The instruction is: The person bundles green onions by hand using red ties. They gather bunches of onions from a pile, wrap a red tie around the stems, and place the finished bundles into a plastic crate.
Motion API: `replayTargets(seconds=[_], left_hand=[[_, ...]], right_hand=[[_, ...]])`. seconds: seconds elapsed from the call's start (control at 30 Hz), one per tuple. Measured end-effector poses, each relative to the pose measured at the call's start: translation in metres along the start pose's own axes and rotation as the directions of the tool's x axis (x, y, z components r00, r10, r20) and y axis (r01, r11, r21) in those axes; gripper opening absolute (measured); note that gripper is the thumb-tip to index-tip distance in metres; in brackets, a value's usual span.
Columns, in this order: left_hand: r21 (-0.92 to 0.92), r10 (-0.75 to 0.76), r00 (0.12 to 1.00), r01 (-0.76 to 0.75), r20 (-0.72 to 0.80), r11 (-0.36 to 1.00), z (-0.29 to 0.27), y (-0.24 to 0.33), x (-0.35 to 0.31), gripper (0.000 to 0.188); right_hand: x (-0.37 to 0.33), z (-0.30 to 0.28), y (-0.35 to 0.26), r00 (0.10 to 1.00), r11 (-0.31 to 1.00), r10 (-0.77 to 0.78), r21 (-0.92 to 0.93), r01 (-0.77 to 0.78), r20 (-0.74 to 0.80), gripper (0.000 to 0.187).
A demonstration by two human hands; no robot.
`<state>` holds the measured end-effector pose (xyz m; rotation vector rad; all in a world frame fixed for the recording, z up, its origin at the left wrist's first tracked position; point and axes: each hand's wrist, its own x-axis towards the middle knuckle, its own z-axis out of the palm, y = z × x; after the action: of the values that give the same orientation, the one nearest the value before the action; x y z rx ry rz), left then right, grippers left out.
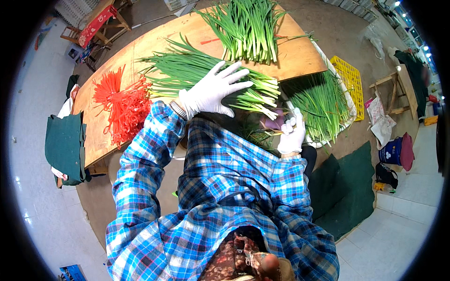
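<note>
One pile, the near greens (255, 89), lies on the table (161, 38) under the left hand (218, 90), whose fingers are spread across it. The right hand (292, 133) is beside the tub (351, 110), fingers partly bent; whether they pinch anything cannot be told.

The work looks partway along. The far greens (251, 30) lie gathered, a red strip (211, 41) showing at the side; whether it is knotted cannot be made out. The near greens show no tie and seem unfinished, and the tub greens (323, 105) appear yet to be handled.

By count: two piles on the table, one lot in the tub, one heap of red ties (123, 105), one yellow crate (349, 82) beside the tub. Single stalks overlap too much to count.
</note>
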<state>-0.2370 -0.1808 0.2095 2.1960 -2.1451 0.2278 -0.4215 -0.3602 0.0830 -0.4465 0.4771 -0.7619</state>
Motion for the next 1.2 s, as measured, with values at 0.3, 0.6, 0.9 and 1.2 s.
replayTargets(seconds=[0.3, 0.6, 0.9, 1.2], left_hand=[[0.028, -0.055, 0.992, 0.059, -0.112, 0.998, 0.026, 0.001, -0.011, 0.031], [-0.016, -0.101, 0.986, 0.100, -0.136, 0.995, 0.032, 0.006, -0.037, 0.038], [0.074, -0.095, 0.986, 0.106, -0.138, 0.992, 0.036, 0.008, -0.046, 0.037], [-0.008, -0.120, 0.976, 0.121, -0.184, 0.993, 0.035, 0.010, -0.059, 0.031]], right_hand=[[-0.006, 0.013, -0.002, 0.998, 0.943, 0.045, -0.332, -0.028, 0.042, 0.014], [-0.009, 0.033, 0.010, 0.952, 0.786, 0.255, -0.610, -0.102, 0.170, 0.029], [-0.012, 0.009, -0.009, 0.968, 0.973, 0.020, -0.226, 0.039, 0.251, 0.013], [-0.015, 0.026, -0.004, 0.944, 0.807, 0.112, -0.582, 0.096, 0.311, 0.021]])
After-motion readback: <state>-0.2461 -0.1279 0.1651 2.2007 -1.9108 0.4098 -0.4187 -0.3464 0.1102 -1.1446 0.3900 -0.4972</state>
